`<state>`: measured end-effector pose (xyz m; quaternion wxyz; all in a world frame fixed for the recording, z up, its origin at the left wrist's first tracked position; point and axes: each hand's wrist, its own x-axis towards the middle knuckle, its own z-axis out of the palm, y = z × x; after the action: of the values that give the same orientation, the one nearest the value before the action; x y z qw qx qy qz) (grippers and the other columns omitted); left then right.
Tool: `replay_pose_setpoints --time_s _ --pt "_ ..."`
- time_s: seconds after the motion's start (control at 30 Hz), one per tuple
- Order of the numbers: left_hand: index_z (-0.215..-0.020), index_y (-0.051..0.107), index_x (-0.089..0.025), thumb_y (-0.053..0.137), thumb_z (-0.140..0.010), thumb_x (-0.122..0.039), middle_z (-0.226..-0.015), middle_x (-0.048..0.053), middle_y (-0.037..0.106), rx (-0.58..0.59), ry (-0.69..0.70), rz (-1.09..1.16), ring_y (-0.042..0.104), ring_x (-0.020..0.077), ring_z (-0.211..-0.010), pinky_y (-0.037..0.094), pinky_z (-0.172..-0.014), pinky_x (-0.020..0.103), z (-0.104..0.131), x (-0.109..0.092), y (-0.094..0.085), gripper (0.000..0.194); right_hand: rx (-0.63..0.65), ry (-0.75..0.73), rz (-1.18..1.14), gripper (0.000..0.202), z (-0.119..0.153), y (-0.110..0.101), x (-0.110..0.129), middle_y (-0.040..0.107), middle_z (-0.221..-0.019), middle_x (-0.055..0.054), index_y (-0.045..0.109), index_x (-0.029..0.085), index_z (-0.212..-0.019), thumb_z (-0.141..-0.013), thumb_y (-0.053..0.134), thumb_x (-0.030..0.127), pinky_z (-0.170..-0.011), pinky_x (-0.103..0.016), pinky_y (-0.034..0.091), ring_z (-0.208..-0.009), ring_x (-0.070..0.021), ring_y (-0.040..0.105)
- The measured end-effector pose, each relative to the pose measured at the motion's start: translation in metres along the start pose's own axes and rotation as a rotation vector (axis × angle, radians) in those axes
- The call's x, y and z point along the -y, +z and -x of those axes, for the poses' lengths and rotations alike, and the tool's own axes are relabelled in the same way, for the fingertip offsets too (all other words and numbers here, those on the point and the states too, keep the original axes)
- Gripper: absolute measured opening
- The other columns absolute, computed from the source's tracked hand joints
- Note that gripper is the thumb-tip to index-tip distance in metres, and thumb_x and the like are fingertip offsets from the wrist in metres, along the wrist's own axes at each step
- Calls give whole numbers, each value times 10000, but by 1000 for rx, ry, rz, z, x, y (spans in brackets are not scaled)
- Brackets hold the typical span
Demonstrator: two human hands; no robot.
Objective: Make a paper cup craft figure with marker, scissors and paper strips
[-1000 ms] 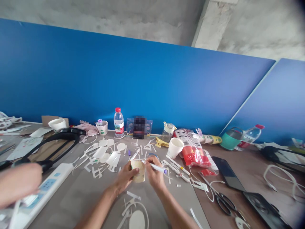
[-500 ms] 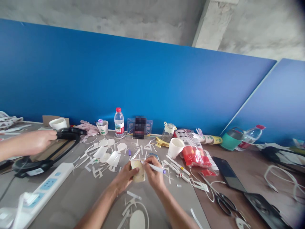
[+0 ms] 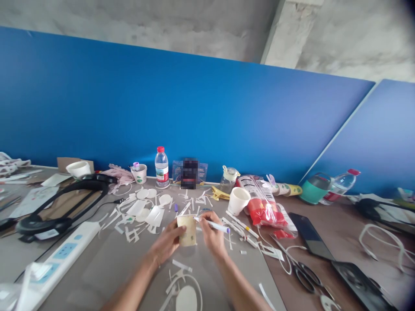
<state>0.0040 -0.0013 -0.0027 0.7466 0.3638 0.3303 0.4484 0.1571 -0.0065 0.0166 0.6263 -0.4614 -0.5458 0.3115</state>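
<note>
My left hand grips a paper cup, yellowish with a small printed mark, by its left side, thumb across the front. In my right hand is a white marker with a purple end, its tip at the cup's upper right edge. Whether the tip touches the cup I cannot tell. Just behind the cup lie a small purple cap and white paper scraps. Nearer to me, between my forearms, lies a round paper piece with curled strips.
On the left are a power strip and a black headset. A water bottle stands near the blue partition. To the right are a white cup, a red snack bag, several markers, scissors and a phone.
My right hand and the marker have shifted slightly right, away from the cup's middle. Another person's hand, which was on the headset at left, has left the view.
</note>
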Motion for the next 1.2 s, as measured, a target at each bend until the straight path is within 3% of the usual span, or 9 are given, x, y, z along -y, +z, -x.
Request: replay_pose_setpoints --time_s 0.6,1.2 --pt "-1056 631 -176 801 -645 -343 -1006 106 705 6 9 -29 648 285 -957 505 -796 362 -5 9 -9 475 89 -117 79 146 4 2 0 531 -629 13 543 202 -705 -824 506 278 -533 -240 389 -571 -133 485" --pt "-1069 633 -175 816 -628 -329 -1013 103 708 -2 6 -11 658 277 -950 513 -792 351 -4 7 -7 502 105 -85 90 123 3 1 3 529 -626 15 541 206 -682 -791 507 252 -543 -243 385 -578 -137 486"
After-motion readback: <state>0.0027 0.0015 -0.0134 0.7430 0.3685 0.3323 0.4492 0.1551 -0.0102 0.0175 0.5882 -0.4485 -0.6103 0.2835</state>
